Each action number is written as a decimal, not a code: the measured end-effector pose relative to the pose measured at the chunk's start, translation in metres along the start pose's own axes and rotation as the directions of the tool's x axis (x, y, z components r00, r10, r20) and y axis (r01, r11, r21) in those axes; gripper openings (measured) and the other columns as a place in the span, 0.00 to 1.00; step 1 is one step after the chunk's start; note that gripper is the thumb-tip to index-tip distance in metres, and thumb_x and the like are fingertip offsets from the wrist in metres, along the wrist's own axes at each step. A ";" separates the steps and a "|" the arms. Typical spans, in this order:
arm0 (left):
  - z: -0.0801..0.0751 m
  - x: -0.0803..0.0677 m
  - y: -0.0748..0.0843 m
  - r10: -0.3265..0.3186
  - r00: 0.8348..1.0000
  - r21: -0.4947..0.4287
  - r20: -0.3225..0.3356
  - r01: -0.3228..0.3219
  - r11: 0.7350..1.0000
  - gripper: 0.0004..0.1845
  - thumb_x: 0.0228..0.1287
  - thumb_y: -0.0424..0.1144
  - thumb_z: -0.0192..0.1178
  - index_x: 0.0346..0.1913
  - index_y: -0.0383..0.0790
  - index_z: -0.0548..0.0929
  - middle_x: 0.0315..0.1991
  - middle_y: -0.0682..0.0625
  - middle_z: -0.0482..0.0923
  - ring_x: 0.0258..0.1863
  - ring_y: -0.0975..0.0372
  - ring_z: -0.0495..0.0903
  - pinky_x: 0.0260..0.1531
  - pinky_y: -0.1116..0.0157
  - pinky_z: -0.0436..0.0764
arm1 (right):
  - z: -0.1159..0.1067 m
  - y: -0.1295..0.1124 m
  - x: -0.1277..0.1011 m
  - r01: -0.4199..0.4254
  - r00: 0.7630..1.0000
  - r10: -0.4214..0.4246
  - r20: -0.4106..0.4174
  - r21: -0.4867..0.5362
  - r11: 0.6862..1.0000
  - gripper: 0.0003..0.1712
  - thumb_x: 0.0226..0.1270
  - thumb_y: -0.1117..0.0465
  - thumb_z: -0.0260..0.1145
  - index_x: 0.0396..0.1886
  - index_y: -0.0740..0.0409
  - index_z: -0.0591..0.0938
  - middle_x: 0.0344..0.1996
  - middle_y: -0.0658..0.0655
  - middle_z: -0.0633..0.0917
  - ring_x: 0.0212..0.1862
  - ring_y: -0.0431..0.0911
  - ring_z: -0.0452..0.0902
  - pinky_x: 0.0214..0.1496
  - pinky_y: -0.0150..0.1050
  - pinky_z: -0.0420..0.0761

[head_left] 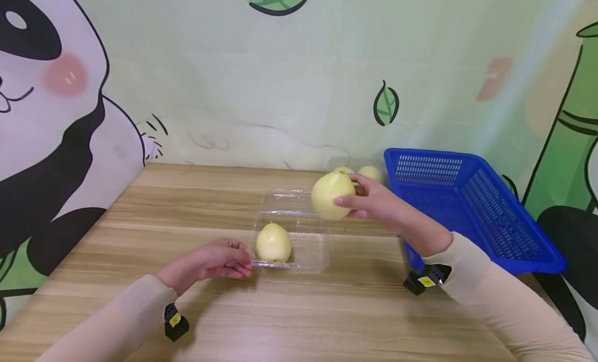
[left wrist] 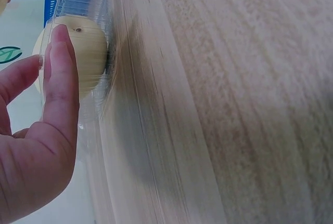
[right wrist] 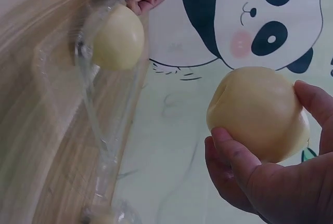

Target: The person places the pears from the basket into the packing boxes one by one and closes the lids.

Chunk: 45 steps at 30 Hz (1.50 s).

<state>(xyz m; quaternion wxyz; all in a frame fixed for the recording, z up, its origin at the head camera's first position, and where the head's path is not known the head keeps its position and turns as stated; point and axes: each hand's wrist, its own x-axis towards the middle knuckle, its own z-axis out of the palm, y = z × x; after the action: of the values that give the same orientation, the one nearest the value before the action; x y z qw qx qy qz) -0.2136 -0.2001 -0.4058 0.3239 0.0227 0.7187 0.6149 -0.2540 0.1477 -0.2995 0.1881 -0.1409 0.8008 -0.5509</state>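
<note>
The right hand (head_left: 374, 202) grasps a pale yellow pear (head_left: 331, 195), thumb below and fingers curled over the far side, as the right wrist view confirms. The pear is held clear of the table (head_left: 140, 232), above the far right part of a clear plastic tray (head_left: 308, 250). The all-round grip appears suited to carrying a smooth, rounded fruit without letting it roll.

A second pear (head_left: 273, 242) sits inside the tray at its near left corner, stem end up. The left hand (head_left: 219, 259) lies at about nine o'clock from that pear, with straight fingers laid against the tray's left wall; the left wrist view shows the fingers (left wrist: 61, 78) flat on the clear plastic with the fruit just behind it. It grips nothing. The inspector judges that this hand steadies the light tray so that it does not slide on the smooth wood.

Two more pears (head_left: 369, 172) rest on the table at roughly one o'clock from the tray, beside the left rim of a blue basket (head_left: 467, 196). The basket stands at three o'clock from the tray, near the table's right edge. Whether the tray has a hinged lid folded open behind it cannot be told for certain.
</note>
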 end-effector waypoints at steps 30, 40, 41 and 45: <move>0.000 0.000 -0.001 0.005 1.000 -0.011 0.008 -0.005 1.000 0.02 0.74 0.32 0.54 0.40 0.40 0.75 0.31 0.53 0.85 0.32 0.68 0.87 0.36 0.74 0.88 | 0.049 0.046 0.034 -0.095 0.994 0.098 0.045 -0.062 0.994 0.43 0.66 0.64 0.71 0.77 0.65 0.62 0.72 0.73 0.71 0.68 0.61 0.75 0.64 0.47 0.86; -0.001 -0.001 0.000 0.013 1.000 -0.013 0.008 -0.012 1.000 0.02 0.74 0.32 0.54 0.41 0.39 0.76 0.31 0.53 0.85 0.32 0.67 0.87 0.37 0.74 0.89 | 0.055 0.047 0.035 -0.057 0.996 0.068 0.062 -0.166 0.984 0.45 0.62 0.63 0.74 0.75 0.68 0.64 0.71 0.72 0.71 0.70 0.64 0.72 0.61 0.48 0.87; -0.001 -0.001 0.000 0.013 1.000 -0.014 0.008 -0.013 1.000 0.02 0.74 0.31 0.54 0.41 0.39 0.76 0.31 0.53 0.85 0.32 0.67 0.87 0.37 0.74 0.89 | 0.055 0.046 0.035 -0.053 0.996 0.066 0.063 -0.182 0.982 0.46 0.61 0.62 0.74 0.75 0.69 0.64 0.72 0.72 0.71 0.70 0.64 0.72 0.61 0.48 0.87; 0.000 -0.001 -0.001 0.011 1.000 -0.016 0.012 -0.011 1.000 0.02 0.74 0.31 0.54 0.40 0.39 0.76 0.31 0.54 0.85 0.32 0.67 0.87 0.37 0.74 0.88 | 0.056 0.045 0.036 -0.053 0.994 0.072 0.079 -0.221 0.974 0.48 0.61 0.61 0.75 0.76 0.69 0.62 0.73 0.72 0.70 0.71 0.64 0.71 0.63 0.48 0.87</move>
<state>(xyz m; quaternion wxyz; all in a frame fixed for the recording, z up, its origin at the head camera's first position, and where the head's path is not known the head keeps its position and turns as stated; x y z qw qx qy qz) -0.2129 -0.2009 -0.4064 0.3251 0.0278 0.7118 0.6221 -0.2614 0.1011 -0.3649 0.2233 -0.1594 0.8515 -0.4468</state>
